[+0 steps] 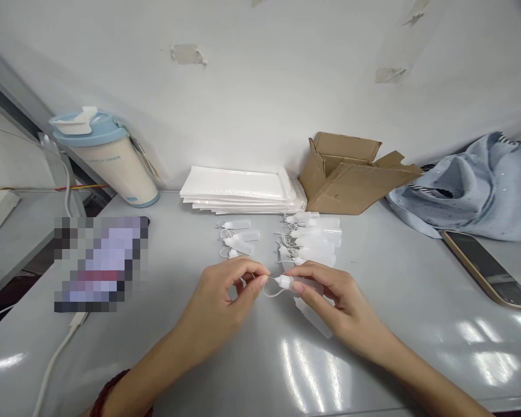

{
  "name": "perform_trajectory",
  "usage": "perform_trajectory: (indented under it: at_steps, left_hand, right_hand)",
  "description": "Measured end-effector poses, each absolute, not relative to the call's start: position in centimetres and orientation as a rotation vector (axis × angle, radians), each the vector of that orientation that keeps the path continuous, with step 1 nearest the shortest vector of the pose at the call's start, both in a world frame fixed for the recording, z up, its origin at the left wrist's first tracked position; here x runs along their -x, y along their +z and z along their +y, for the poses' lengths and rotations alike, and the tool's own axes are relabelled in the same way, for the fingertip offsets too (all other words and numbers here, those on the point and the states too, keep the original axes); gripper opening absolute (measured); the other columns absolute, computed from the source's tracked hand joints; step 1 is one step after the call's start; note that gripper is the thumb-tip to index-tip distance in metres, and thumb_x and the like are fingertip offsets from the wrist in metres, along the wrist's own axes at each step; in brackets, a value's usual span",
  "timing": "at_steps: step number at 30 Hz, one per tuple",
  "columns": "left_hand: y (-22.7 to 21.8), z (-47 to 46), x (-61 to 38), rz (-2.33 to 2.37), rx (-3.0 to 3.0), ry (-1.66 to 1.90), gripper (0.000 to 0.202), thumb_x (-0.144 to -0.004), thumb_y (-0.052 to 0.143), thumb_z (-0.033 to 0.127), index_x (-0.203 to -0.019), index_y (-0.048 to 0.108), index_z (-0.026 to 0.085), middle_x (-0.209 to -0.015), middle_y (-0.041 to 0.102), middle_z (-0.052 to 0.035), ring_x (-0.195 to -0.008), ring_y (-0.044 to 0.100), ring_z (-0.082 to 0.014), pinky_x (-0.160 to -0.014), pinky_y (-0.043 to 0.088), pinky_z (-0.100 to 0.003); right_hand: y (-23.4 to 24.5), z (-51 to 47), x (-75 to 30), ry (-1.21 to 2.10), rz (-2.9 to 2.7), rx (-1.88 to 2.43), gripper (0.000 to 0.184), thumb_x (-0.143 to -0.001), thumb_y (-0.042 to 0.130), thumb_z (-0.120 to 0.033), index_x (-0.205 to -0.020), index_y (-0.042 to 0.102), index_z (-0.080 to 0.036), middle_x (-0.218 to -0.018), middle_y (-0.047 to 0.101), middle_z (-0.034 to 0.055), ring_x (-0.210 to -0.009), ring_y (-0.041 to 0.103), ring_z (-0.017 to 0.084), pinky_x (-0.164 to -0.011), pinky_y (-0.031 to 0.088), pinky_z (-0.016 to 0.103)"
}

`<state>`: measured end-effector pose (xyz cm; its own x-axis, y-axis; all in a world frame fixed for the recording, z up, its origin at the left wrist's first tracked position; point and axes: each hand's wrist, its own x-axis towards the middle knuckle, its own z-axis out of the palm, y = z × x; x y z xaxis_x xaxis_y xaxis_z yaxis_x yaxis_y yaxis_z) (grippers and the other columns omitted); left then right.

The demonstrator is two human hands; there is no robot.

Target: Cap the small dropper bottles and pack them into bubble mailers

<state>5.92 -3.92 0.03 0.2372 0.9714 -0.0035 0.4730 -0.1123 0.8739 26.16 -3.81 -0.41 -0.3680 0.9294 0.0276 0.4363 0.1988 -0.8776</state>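
A small translucent needle-tip squeeze bottle [283, 282] lies level in my right hand [336, 292], its body between thumb and fingers. The thin metal needle points left. My left hand [230, 298] pinches the needle's end with thumb and forefinger; a cap there, if any, is hidden by the fingertips. A thin white strap loops below from the bottle's neck toward my left fingers. Another bottle [315, 318] rests on the table under my right hand. Beyond the hands are a small group of bottles [238, 243] on the left and a larger pile [315, 237] on the right.
Behind the bottles lie stacked white padded envelopes [238, 185] and an open cardboard box [347, 182]. A tumbler [113, 162] and a blurred-out phone [104, 263] with a cable [58, 353] are left. Another phone [490, 269] and blue cloth [469, 185] are right.
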Motion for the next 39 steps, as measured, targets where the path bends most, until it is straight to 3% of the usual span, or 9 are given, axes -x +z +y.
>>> perform_trajectory:
  at_steps: [8,15,25,31,39]
  left_hand:
    - [0.2,-3.7,-5.9,1.331,-1.612,0.764,0.016,-0.086,0.053,0.029,-0.08,0.066,0.022,-0.073,0.064,0.0021,-0.067,0.056,-0.0132,-0.059,0.042,-0.023]
    - [0.4,-3.9,-6.3,1.349,-1.59,0.777,0.016,-0.086,0.054,0.028,-0.08,0.067,0.021,-0.065,0.061,0.002,-0.064,0.054,-0.0134,-0.058,0.04,-0.023]
    - [0.5,-4.0,-5.9,1.36,-1.479,0.802,0.022,-0.085,0.056,0.037,-0.099,0.065,0.024,-0.086,0.068,-0.0017,-0.082,0.062,-0.0191,-0.062,0.045,-0.025]
    - [0.7,-4.0,-6.2,1.392,-1.552,0.733,0.023,-0.087,0.05,0.039,-0.08,0.064,0.022,-0.076,0.064,-0.0004,-0.07,0.055,-0.0157,-0.051,0.038,-0.021]
    - [-0.3,-4.2,-6.5,1.371,-1.564,0.725,0.018,-0.087,0.049,0.031,-0.078,0.062,0.021,-0.075,0.063,-0.0003,-0.073,0.056,-0.0156,-0.051,0.039,-0.021]
  right_hand:
    - [-0.7,-3.9,-25.7,1.203,-1.768,1.217,0.022,-0.092,0.05,-0.034,-0.1,0.066,-0.022,-0.088,0.066,0.0032,-0.077,0.059,0.015,-0.061,0.043,0.026]
    - [-1.1,-4.2,-25.4,1.187,-1.732,1.206,0.026,-0.091,0.049,-0.035,-0.102,0.066,-0.02,-0.078,0.064,0.0039,-0.067,0.056,0.014,-0.055,0.041,0.025]
    - [-1.0,-4.2,-25.5,1.245,-1.644,1.211,0.025,-0.091,0.049,-0.035,-0.103,0.065,-0.02,-0.083,0.064,0.0023,-0.055,0.048,0.009,-0.051,0.04,0.023]
    - [-1.1,-4.4,-25.5,1.184,-1.685,1.202,0.023,-0.091,0.051,-0.034,-0.104,0.065,-0.021,-0.085,0.064,0.0034,-0.067,0.056,0.012,-0.054,0.043,0.024]
    - [-1.6,-4.3,-25.6,1.107,-1.784,1.219,0.023,-0.093,0.048,-0.032,-0.103,0.065,-0.02,-0.082,0.062,0.0036,-0.062,0.053,0.011,-0.051,0.04,0.023]
